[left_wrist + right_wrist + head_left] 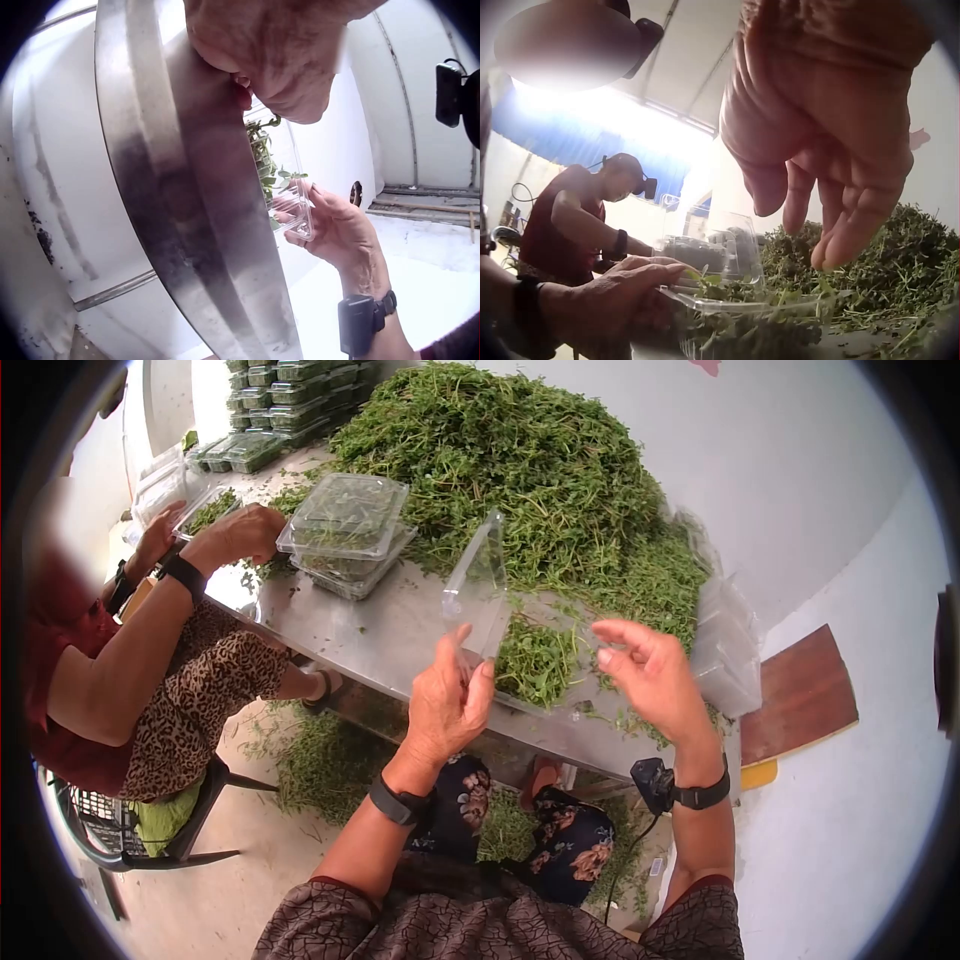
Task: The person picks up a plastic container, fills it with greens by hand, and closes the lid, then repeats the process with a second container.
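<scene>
A clear plastic clamshell container [727,306] stands at the table's near edge, filled with leafy green sprigs [535,660]. Its hinged lid [480,565] is raised on the left side. My left hand [445,695] holds the container's left near side, thumb and fingers at the rim beside the lid. On the other side, my right hand [655,675] hovers just past the right rim, fingers loosely bent and apart, with nothing between them. In the right wrist view its fingertips [829,255] hang above the sprigs.
A large heap of greens [500,460] covers the table's back. Two filled containers [345,525] are stacked to the left, nested empty ones [725,645] at the right. Another person [110,670] works at the left. More filled containers [285,400] stand at the far back.
</scene>
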Demonstrator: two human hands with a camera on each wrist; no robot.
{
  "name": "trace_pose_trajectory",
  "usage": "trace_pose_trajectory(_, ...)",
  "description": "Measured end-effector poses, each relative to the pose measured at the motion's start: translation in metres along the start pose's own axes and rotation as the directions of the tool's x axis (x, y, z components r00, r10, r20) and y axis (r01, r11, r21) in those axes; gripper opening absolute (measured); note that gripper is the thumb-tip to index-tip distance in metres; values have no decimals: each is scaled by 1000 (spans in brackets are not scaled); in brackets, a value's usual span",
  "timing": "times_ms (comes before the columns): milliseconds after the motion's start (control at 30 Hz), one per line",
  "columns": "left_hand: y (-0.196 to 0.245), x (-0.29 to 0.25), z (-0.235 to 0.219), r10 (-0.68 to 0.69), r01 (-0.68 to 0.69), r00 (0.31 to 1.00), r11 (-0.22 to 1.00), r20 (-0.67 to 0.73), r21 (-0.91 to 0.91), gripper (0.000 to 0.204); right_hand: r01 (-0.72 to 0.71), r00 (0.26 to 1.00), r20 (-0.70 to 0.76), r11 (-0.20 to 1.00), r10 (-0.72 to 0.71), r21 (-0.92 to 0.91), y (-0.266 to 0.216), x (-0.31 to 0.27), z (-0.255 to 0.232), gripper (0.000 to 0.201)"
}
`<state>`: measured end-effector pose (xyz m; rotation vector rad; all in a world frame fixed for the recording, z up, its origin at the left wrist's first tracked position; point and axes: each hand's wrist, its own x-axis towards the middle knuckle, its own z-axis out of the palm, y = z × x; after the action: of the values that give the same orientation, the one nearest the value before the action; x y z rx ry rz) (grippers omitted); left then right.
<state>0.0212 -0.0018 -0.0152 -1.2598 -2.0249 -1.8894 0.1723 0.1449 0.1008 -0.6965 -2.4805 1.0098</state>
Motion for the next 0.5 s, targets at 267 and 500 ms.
trace_pose_trajectory(267,0,0,1,1,-2,1000,1000,-30,-26,40,446,895,110,855,-433,-263,0,-11,22,33)
trace_pose_trajectory(500,-3,0,-1,59,-60,998,998,-15,-22,38,563,826,252,755,-503,-336,-3,-15,51,30)
